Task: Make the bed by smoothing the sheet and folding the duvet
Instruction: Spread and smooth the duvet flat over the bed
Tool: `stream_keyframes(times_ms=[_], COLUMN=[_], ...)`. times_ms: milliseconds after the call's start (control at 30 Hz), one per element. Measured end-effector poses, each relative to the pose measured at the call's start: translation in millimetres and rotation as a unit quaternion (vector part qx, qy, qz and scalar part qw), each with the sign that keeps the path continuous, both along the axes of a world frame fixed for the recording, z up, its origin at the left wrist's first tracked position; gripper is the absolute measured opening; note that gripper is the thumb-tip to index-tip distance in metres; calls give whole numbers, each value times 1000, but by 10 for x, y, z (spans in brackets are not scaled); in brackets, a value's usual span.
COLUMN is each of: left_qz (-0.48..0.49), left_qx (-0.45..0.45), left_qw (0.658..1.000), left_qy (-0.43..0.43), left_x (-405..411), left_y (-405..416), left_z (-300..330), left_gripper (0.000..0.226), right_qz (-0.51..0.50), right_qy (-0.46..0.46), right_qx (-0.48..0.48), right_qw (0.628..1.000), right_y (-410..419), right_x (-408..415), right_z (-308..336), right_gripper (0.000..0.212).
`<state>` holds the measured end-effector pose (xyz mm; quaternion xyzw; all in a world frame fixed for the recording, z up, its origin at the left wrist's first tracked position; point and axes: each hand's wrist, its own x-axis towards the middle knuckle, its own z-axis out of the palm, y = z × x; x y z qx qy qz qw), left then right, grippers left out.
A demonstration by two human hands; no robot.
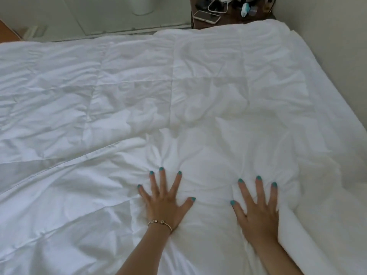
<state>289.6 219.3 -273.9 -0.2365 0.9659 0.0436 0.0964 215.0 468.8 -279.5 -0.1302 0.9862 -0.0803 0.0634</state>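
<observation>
Duvet (178,92) spread white and wrinkled across the whole bed.
At 6 o'clock my left hand (164,201) and right hand (258,211) press flat on it, fingers splayed, gripping nothing; bracelet (160,223) on my left wrist.

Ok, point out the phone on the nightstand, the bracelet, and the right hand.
phone (207,17), head view, middle of its flat face.
bracelet (161,223), head view, band at the left wrist.
right hand (258,213), head view, back of the hand, flat on the duvet (139,86).
</observation>
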Motion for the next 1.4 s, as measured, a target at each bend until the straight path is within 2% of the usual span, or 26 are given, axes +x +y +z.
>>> stream_keyframes(times_ms=[167, 400, 633, 733, 867, 967, 1067, 1133, 1200, 1267, 1400], left_qz=[-23, -29, -23, -26, -34, -35, -24, -2, 12, -34, -151], left_qx=[3, -13, 0, 11, 23, 21, -33, -24, 53, 102, 191], left_qw=[1000, 999, 999, 999, 998, 999, 998, 994, 993, 993, 970], left_qy=[18, 32, 29, 33, 56, 35, -55, -109, -103, -52, -5], left_x=[-108, -112, -137, -133, -144, -125, -97, -85, -103, -83, -47], left_y=[-77, -90, -78, -88, -69, -31, -21, 49, 224, 548, 1392], left_z=[-220, -340, -440, -480, -473, -354, -75, 182, 558, 915, 1485], left_gripper=[90, 90, 89, 88, 85, 83, 81, 78, 71, 63, 57], right_qz=[6, 11, 16, 15, 5, -16, -42, -20, 10, 4, -129], right_qy=[38, 100, 113, 121, 75, -8, -153, -202, -160, -93, -88], right_qx=[-13, -19, 4, -14, -17, -8, -15, 31, 123, 191, 170], right_qw=[999, 995, 994, 992, 997, 1000, 987, 979, 979, 977, 973], right_y=[-75, -56, -58, -63, -57, -90, -144, -112, 25, 277, 905], right_x=[-106, -105, -148, -170, -144, -137, -90, -4, 256, 643, 1264], right_z=[-389, -416, -482, -461, -420, -165, 322, 736, 1219, 1717, 2346], right_gripper=[61, 61, 67, 66, 65, 66, 65, 64, 62, 66, 78])
